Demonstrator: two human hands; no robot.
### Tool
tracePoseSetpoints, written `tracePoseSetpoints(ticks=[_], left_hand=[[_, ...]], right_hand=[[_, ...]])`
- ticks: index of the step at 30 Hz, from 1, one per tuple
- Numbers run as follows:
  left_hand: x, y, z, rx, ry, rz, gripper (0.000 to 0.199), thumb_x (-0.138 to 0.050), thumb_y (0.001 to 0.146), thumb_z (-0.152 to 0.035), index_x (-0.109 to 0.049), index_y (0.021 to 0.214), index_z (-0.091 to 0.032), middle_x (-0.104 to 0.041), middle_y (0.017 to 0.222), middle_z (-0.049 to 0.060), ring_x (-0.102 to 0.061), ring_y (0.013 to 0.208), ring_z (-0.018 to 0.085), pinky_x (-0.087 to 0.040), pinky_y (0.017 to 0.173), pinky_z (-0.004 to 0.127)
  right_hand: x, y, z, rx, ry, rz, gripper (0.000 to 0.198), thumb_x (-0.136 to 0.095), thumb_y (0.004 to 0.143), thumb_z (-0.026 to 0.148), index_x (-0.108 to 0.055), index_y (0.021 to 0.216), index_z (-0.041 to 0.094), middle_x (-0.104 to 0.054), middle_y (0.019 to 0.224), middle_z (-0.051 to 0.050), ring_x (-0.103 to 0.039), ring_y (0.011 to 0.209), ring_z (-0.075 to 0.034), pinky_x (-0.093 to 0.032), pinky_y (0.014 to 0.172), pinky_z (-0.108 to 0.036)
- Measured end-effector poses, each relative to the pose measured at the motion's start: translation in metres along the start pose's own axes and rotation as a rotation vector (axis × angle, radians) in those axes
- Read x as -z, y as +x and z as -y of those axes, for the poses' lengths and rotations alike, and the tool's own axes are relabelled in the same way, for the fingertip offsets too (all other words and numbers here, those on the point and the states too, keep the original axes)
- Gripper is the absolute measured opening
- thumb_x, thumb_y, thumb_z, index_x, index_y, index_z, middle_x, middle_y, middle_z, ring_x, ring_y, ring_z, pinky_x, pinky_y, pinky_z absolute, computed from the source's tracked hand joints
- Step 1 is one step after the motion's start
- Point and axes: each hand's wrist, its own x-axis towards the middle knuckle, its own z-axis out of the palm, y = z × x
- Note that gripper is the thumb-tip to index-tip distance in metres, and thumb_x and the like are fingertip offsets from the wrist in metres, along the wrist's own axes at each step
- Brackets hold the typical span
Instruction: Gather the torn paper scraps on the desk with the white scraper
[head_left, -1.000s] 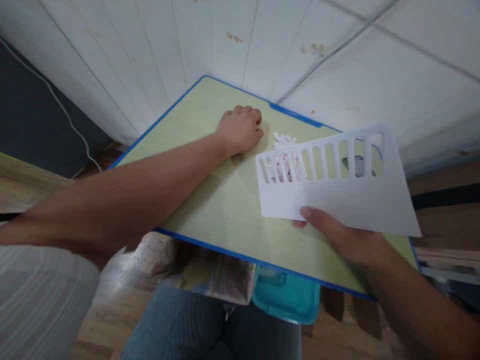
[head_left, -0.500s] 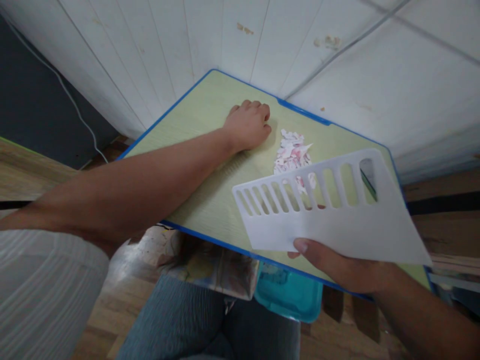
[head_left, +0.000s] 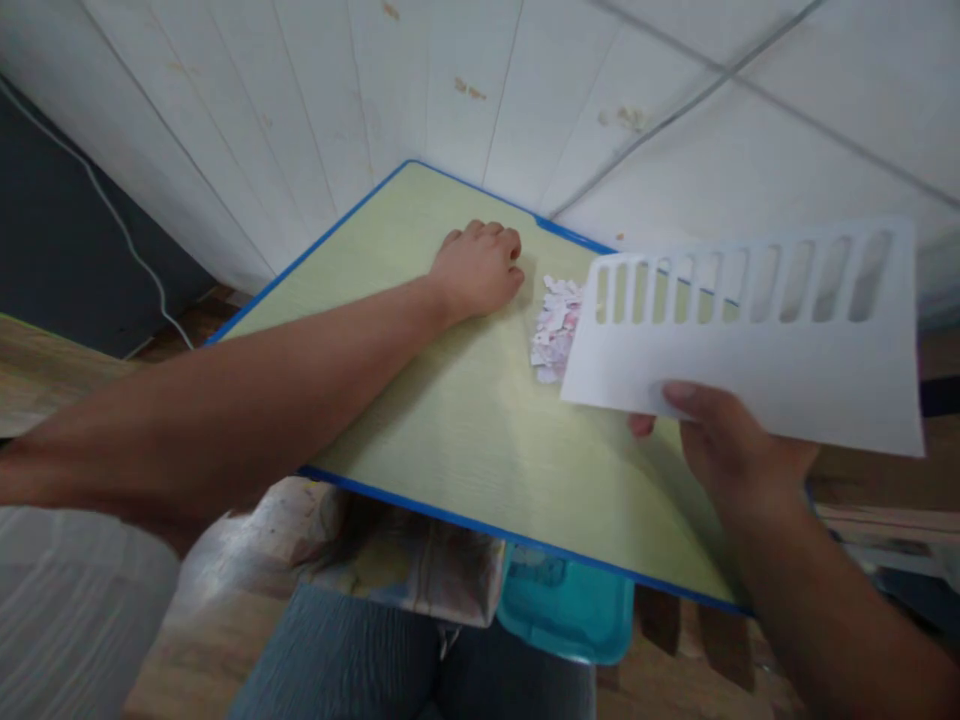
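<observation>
My right hand [head_left: 731, 440] grips the lower edge of a thin white slotted panel [head_left: 742, 370], thumb on the near face. A row of rounded slots, wider toward the right, runs along its upper part. The panel is raised and tilted above the right side of the table. Behind its left end, a pile of torn paper scraps [head_left: 553, 330], white with pink marks, is partly hidden. My left hand [head_left: 480, 268] rests closed on the table just left of the scraps, knuckles up; the inside of its fingers is hidden.
The pale yellow-green table [head_left: 420, 420] has a blue edge and stands against a white panelled wall [head_left: 390, 90]. A cable [head_left: 645, 140] runs along the wall. Below the near edge are a turquoise plastic tray [head_left: 574, 610] and a patterned bundle [head_left: 412, 575].
My right hand has lifted the slotted panel up and to the right, and it now covers the right part of the scraps. My left hand stays beside the pile. The view has shifted slightly.
</observation>
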Motion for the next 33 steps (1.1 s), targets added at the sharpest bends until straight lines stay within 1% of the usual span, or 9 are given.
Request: tracePoseSetpoints(ticks=[1, 3, 6, 9, 14, 17, 21, 26, 33], left_hand=[[-0.001, 0.001, 0.002, -0.006, -0.013, -0.014, 0.040, -0.060, 0.104, -0.028, -0.078, 0.140, -0.027, -0.074, 0.153, 0.012, -0.059, 0.150, 0.039, -0.045, 0.129, 0.061], [-0.004, 0.003, 0.006, -0.012, -0.027, -0.041, 0.043, -0.064, 0.101, -0.030, -0.078, 0.142, -0.029, -0.075, 0.151, 0.012, -0.060, 0.149, 0.041, -0.045, 0.129, 0.062], [-0.007, 0.005, 0.010, -0.022, -0.033, -0.053, 0.048, -0.068, 0.097, -0.033, -0.078, 0.144, -0.031, -0.075, 0.151, 0.012, -0.061, 0.148, 0.042, -0.046, 0.129, 0.063], [-0.007, 0.005, 0.012, -0.039, -0.033, -0.065, 0.046, -0.066, 0.098, -0.033, -0.078, 0.142, -0.032, -0.076, 0.149, 0.011, -0.061, 0.147, 0.041, -0.047, 0.128, 0.062], [-0.006, 0.004, 0.012, -0.042, -0.018, -0.061, 0.040, -0.061, 0.101, -0.032, -0.078, 0.136, -0.027, -0.076, 0.146, 0.013, -0.062, 0.146, 0.039, -0.048, 0.128, 0.060], [-0.008, 0.005, 0.012, -0.045, -0.012, -0.065, 0.040, -0.061, 0.101, -0.032, -0.079, 0.136, -0.027, -0.076, 0.147, 0.013, -0.062, 0.146, 0.039, -0.048, 0.128, 0.060], [-0.012, 0.007, 0.015, -0.055, -0.019, -0.079, 0.044, -0.065, 0.100, -0.033, -0.077, 0.142, -0.028, -0.076, 0.146, 0.012, -0.061, 0.147, 0.040, -0.047, 0.129, 0.060], [-0.015, 0.010, 0.016, -0.047, -0.003, -0.064, 0.043, -0.063, 0.103, -0.031, -0.076, 0.143, -0.025, -0.074, 0.151, 0.012, -0.060, 0.149, 0.037, -0.046, 0.131, 0.057], [-0.011, 0.008, 0.011, -0.007, 0.015, -0.050, 0.040, -0.060, 0.105, -0.031, -0.079, 0.140, -0.026, -0.074, 0.153, 0.012, -0.061, 0.152, 0.037, -0.045, 0.133, 0.057]], right_hand=[[0.004, 0.008, -0.006, 0.007, 0.045, -0.168, 0.042, -0.066, 0.101, 0.051, -0.071, 0.065, 0.031, -0.075, 0.068, -0.007, -0.081, 0.078, -0.036, -0.071, 0.077, -0.054], [0.010, 0.018, -0.012, 0.000, 0.113, -0.320, 0.036, -0.074, 0.093, 0.047, -0.066, 0.062, 0.031, -0.071, 0.064, -0.004, -0.076, 0.066, -0.032, -0.067, 0.067, -0.049], [0.014, 0.020, -0.006, -0.043, 0.177, -0.363, 0.025, -0.080, 0.084, 0.039, -0.065, 0.065, 0.031, -0.072, 0.068, -0.001, -0.069, 0.057, -0.026, -0.061, 0.055, -0.044], [0.012, 0.014, 0.008, -0.090, 0.155, -0.372, 0.024, -0.081, 0.082, 0.036, -0.066, 0.064, 0.031, -0.073, 0.069, 0.001, -0.068, 0.056, -0.025, -0.060, 0.052, -0.042], [0.012, 0.015, 0.017, -0.140, 0.076, -0.309, 0.031, -0.082, 0.078, 0.039, -0.063, 0.054, 0.032, -0.070, 0.060, 0.001, -0.067, 0.055, -0.024, -0.062, 0.054, -0.038], [0.013, 0.016, 0.012, -0.152, 0.077, -0.293, 0.029, -0.084, 0.078, 0.040, -0.065, 0.057, 0.031, -0.072, 0.061, 0.001, -0.068, 0.055, -0.024, -0.062, 0.053, -0.037], [0.010, 0.008, 0.004, -0.155, 0.096, -0.191, 0.028, -0.086, 0.081, 0.040, -0.069, 0.060, 0.031, -0.075, 0.064, 0.000, -0.072, 0.059, -0.025, -0.064, 0.056, -0.037], [0.000, -0.002, 0.008, -0.091, 0.197, -0.219, 0.025, -0.089, 0.078, 0.036, -0.073, 0.061, 0.028, -0.074, 0.063, -0.001, -0.067, 0.056, -0.023, -0.058, 0.050, -0.035], [0.000, 0.000, 0.025, -0.150, 0.337, 0.004, 0.017, -0.087, 0.076, 0.027, -0.077, 0.062, 0.025, -0.073, 0.059, -0.001, -0.064, 0.051, -0.022, -0.053, 0.048, -0.034]])
